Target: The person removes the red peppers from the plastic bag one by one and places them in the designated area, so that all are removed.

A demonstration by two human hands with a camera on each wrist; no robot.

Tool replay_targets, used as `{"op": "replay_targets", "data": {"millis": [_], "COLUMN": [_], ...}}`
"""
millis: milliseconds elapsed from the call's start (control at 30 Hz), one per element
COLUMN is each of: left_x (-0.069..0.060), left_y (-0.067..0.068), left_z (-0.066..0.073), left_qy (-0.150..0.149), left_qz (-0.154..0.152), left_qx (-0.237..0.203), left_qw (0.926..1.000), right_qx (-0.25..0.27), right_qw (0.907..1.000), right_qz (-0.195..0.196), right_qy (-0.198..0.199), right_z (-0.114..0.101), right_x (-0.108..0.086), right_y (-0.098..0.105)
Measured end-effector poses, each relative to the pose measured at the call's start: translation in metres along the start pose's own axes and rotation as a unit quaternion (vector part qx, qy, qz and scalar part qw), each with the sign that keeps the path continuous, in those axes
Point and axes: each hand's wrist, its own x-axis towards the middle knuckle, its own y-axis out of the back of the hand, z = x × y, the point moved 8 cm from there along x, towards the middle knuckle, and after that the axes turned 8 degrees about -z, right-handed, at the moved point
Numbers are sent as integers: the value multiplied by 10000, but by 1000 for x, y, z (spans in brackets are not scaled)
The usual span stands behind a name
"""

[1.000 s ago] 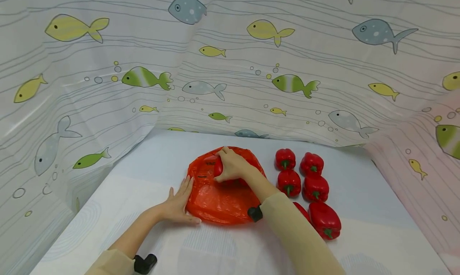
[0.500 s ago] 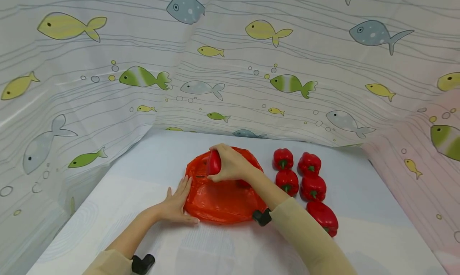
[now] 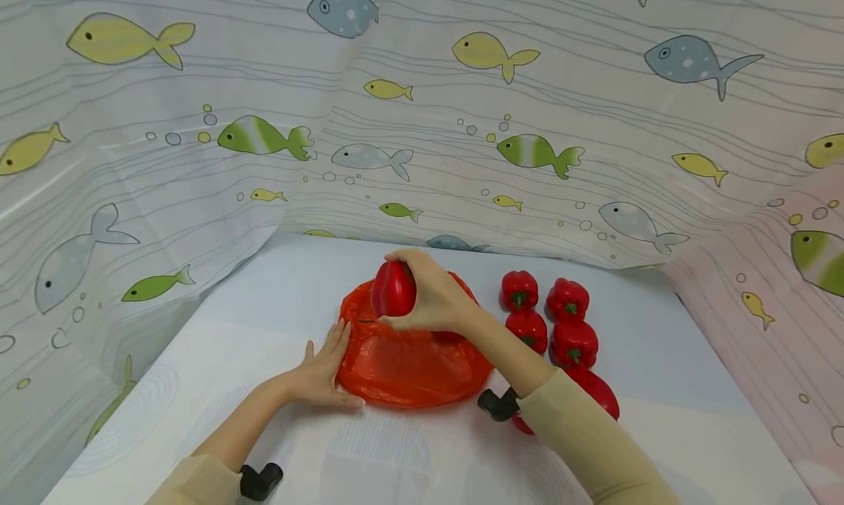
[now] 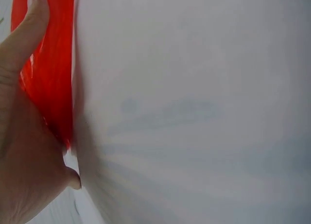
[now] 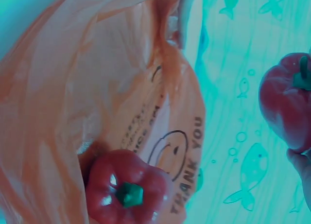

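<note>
My right hand [image 3: 438, 292] grips a red bell pepper [image 3: 393, 289] and holds it over the orange plastic bag [image 3: 409, 369]. In the right wrist view that bell pepper [image 5: 284, 105] shows its green stem, with a fingertip [image 5: 299, 161] against its lower side. Another red bell pepper [image 5: 124, 178] sits in the mouth of the bag [image 5: 112, 78], which bears printed "THANK YOU" lettering. My left hand [image 3: 321, 373] rests at the bag's left edge with its fingers straight and spread. The left wrist view shows that hand [image 4: 29, 156] touching the bag's side [image 4: 56, 83].
Right of the bag, several red bell peppers [image 3: 519, 291] stand in two columns on the white table [image 3: 369, 461]. Nearer ones, such as one bell pepper [image 3: 596, 395], are partly hidden by my right sleeve [image 3: 593, 446]. A fish-patterned curtain [image 3: 422, 124] encloses the back and sides.
My right hand has raised the bell pepper up out of the bag, so that more of it shows. The right forearm has shifted slightly right. My left hand has stayed at the bag's edge.
</note>
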Motion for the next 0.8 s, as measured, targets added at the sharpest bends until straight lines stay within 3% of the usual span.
{"op": "replay_targets", "data": {"millis": [300,800], "left_x": [1,0], "left_y": [1,2], "left_z": [0,1], "left_qy": [0,-29], "left_qz": [-24,49], "left_qx": [22,32], "left_qw": [10000,10000], "right_qx": [-95,-160], "right_qw": [9984,9978], "right_qz": [310,374], "right_qy": [467,532], "right_z": [-16,-16], "right_x": [-12,-32], "right_y": [19,35]}}
